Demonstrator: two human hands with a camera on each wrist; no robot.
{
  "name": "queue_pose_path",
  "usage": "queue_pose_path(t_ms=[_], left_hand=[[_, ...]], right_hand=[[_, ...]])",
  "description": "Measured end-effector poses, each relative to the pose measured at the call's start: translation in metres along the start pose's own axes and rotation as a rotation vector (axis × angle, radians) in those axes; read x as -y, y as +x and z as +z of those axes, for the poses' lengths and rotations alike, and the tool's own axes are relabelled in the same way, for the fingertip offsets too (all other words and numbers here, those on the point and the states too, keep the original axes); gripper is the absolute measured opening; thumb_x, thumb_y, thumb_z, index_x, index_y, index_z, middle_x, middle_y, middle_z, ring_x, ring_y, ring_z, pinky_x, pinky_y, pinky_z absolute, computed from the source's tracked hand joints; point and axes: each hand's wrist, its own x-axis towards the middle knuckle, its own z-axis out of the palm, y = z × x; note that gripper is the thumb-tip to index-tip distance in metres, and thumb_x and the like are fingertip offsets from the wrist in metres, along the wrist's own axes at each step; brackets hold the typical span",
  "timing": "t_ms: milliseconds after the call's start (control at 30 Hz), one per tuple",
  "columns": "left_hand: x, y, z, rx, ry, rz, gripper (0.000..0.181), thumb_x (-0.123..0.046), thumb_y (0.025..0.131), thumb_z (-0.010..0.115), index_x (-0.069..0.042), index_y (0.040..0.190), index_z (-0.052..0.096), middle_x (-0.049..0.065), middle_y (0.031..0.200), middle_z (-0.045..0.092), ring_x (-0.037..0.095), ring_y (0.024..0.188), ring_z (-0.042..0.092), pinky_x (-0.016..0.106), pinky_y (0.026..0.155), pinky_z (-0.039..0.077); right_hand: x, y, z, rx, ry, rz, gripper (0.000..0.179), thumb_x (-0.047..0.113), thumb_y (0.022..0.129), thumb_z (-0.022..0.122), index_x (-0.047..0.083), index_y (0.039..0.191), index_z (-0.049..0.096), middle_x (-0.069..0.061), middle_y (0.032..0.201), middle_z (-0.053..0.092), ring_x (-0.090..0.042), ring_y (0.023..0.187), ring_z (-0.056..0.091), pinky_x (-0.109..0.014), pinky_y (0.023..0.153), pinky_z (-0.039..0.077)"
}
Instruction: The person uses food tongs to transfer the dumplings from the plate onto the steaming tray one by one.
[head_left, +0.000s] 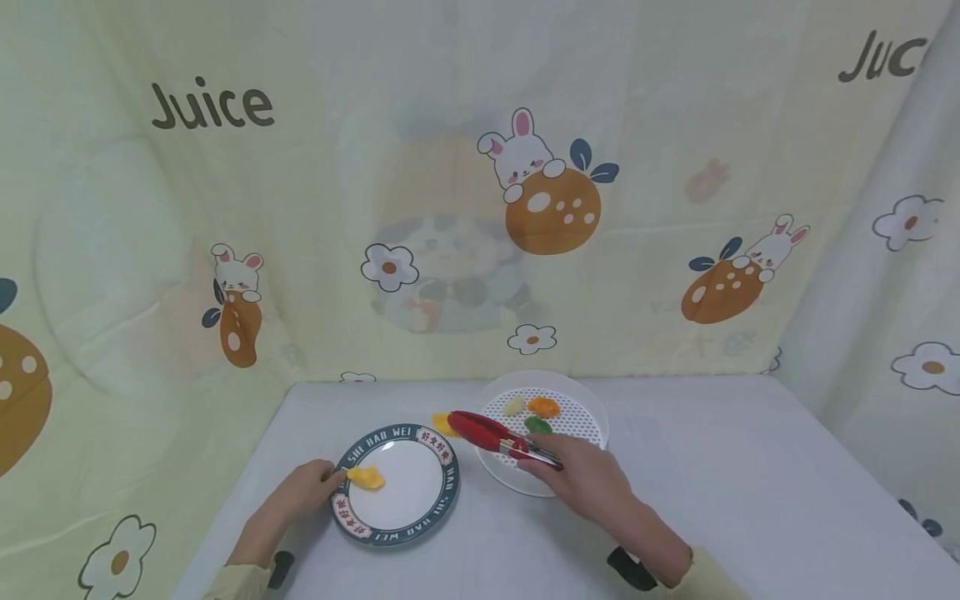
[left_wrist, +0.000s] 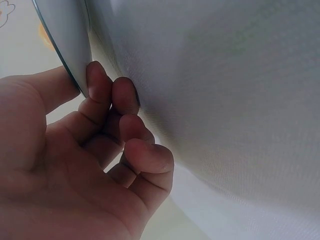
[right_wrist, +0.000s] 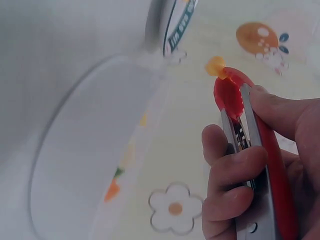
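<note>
My left hand [head_left: 306, 490] pinches the left rim of a white plate [head_left: 408, 496] with a dark green lettered border. In the left wrist view, the thumb and index finger [left_wrist: 99, 82] hold the plate's edge, the other fingers curled below. On the plate's left side lies a small yellow piece [head_left: 366, 477]. My right hand [head_left: 588, 479] grips red-and-metal tongs [head_left: 483, 433]. Another yellow piece [right_wrist: 216, 66] is at the tongs' tips, between plate and white perforated basket [head_left: 596, 408]. Inside the basket are a pale piece [head_left: 514, 407], an orange piece [head_left: 544, 407] and a green piece [head_left: 537, 425].
A white-covered table [head_left: 720, 492] lies beneath everything. Behind it hangs a pale yellow curtain [head_left: 322, 208] printed with rabbits, fruit and flowers. The basket stands behind and right of the plate, partly covered by my right hand and the tongs.
</note>
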Motion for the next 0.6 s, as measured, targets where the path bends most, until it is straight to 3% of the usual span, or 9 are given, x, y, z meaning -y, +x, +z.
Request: queue_pose_path(t_ms=[233, 600], left_hand=[[-0.002, -0.002, -0.002, -0.001, -0.004, -0.013, 0.026, -0.028, 0.103, 0.055, -0.006, 0.092, 0.064, 0.005, 0.077, 0.056, 0.017, 0.071, 0.052, 0.029, 0.061, 0.048], [-0.003, -0.004, -0.002, -0.006, -0.017, 0.000, 0.027, -0.028, 0.103, 0.055, -0.007, 0.089, 0.062, 0.005, 0.076, 0.056, 0.017, 0.071, 0.052, 0.030, 0.061, 0.048]], right_hand=[[-0.022, 0.010, -0.015, -0.032, -0.041, 0.022, 0.055, 0.049, 0.089, 0.072, 0.020, 0.135, 0.065, -0.003, 0.116, 0.073, -0.016, 0.080, 0.056, -0.025, 0.056, 0.043], [-0.046, 0.026, -0.008, -0.019, -0.078, 0.022, 0.055, 0.045, 0.090, 0.071, 0.012, 0.135, 0.064, -0.008, 0.118, 0.072, -0.018, 0.078, 0.055, -0.027, 0.052, 0.037]])
